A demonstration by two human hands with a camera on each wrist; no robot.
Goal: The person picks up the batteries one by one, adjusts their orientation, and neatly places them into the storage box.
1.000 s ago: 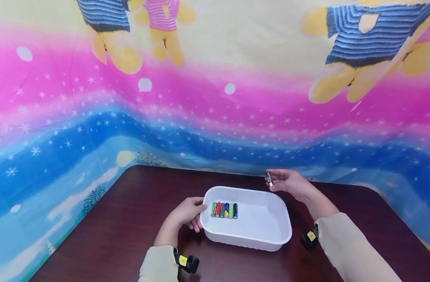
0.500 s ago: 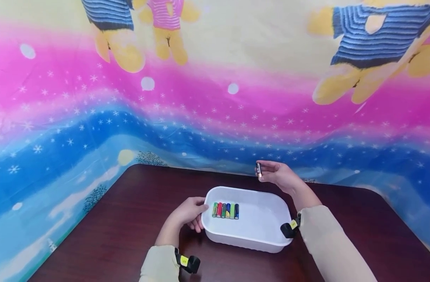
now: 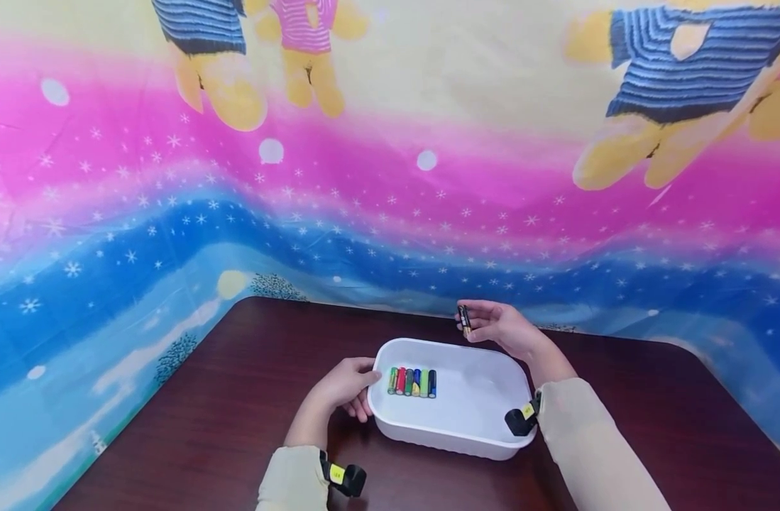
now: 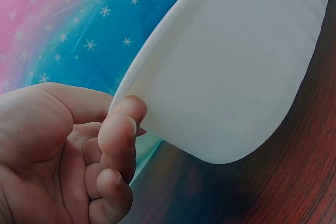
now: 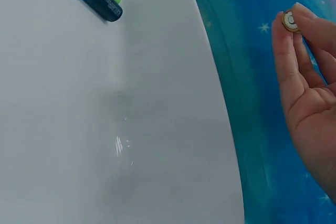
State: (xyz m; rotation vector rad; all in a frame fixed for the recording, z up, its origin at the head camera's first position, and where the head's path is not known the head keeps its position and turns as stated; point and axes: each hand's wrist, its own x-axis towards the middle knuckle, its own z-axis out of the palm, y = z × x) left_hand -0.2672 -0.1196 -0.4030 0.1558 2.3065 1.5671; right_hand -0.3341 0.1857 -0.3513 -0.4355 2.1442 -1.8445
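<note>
My left hand (image 3: 345, 387) grips the left rim of a white plastic basin (image 3: 475, 397), thumb over the edge and fingers under it. In the left wrist view, the same hand (image 4: 68, 150) pinches the rim beside the basin's outer side (image 4: 226, 77). Behind the basin's far rim, my right hand (image 3: 507, 332) holds up a black-and-gold battery (image 3: 464, 321) between thumb and fingers. Its round end (image 5: 290, 21) faces the right wrist camera. Several colored batteries (image 3: 412, 382) lie side by side in a row at the basin's left, a dark blue one (image 5: 100, 1) at the right end.
The basin stands on a dark reddish-brown table (image 3: 236, 426) with rounded far corners. A printed cloth (image 3: 364, 177) with snowflakes and bears hangs close behind the table. Black wrist cameras (image 3: 522, 419) sit at both sleeves; the right one overlaps the basin's right side in the head view.
My right hand has moved left with the battery, rising and then lowering slightly behind the basin. The left hand keeps its hold on the rim, and the row of batteries stays as it was.
</note>
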